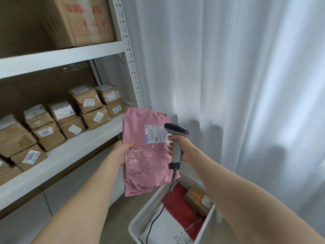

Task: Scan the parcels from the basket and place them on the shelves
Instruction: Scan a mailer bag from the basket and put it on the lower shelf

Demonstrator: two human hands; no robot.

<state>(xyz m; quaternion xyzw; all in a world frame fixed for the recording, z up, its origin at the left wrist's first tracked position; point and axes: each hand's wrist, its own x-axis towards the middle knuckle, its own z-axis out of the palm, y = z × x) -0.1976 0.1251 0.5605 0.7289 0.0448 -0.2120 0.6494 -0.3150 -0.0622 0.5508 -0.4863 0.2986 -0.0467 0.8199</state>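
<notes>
My left hand (123, 151) grips the left edge of a pink plastic parcel (146, 155), held upright in the air with its white label (155, 133) facing me. My right hand (181, 148) grips the handle of a grey barcode scanner (175, 131), whose head sits right at the label. The scanner's cable (158, 213) hangs down into the white basket (151, 206) below. In the basket lie a red parcel (181, 206), a brown box (197, 199) and a white parcel (167, 226).
A white metal shelf unit (70, 155) stands at the left, its middle shelf lined with several labelled brown parcels (52, 127). Large cartons (79, 20) sit on the shelf above. A white curtain (237, 76) hangs at the right, behind the basket.
</notes>
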